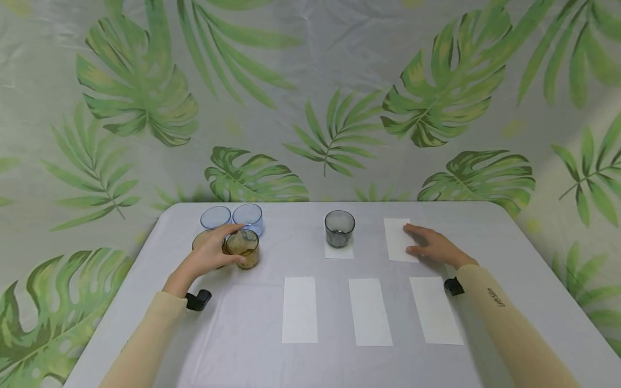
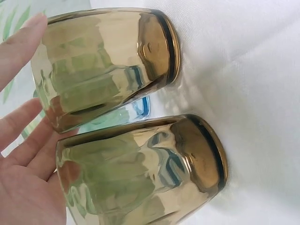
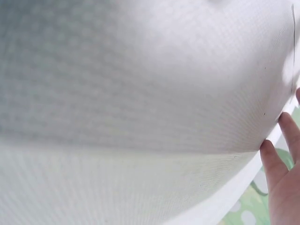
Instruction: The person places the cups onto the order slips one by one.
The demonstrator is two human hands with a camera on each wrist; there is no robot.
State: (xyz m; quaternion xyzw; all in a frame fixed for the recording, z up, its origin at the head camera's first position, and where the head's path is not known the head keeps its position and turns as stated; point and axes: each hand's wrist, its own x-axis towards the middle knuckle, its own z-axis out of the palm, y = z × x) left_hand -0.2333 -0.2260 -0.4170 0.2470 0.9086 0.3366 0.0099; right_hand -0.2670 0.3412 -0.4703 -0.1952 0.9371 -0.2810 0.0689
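Two amber glasses stand side by side at the left of the table. My left hand [image 1: 212, 254] grips the right-hand amber glass [image 1: 245, 253] near its rim, thumb in front and fingers behind. The other amber glass [image 2: 136, 173] is partly hidden behind that hand in the head view. Both glasses rest upright on the cloth in the left wrist view. My right hand [image 1: 433, 247] holds nothing; its spread fingertips rest at the edge of a white paper rectangle [image 1: 398, 240] at the back right.
Two blue glasses [image 1: 215, 217] stand behind the amber ones. A grey glass [image 1: 339, 229] stands upright on another white paper at the back middle. Along the front lie three more papers: left [image 1: 299, 310], middle [image 1: 371, 311] and right [image 1: 435, 311]. A leaf-patterned cloth [image 1: 330, 134] hangs behind the table.
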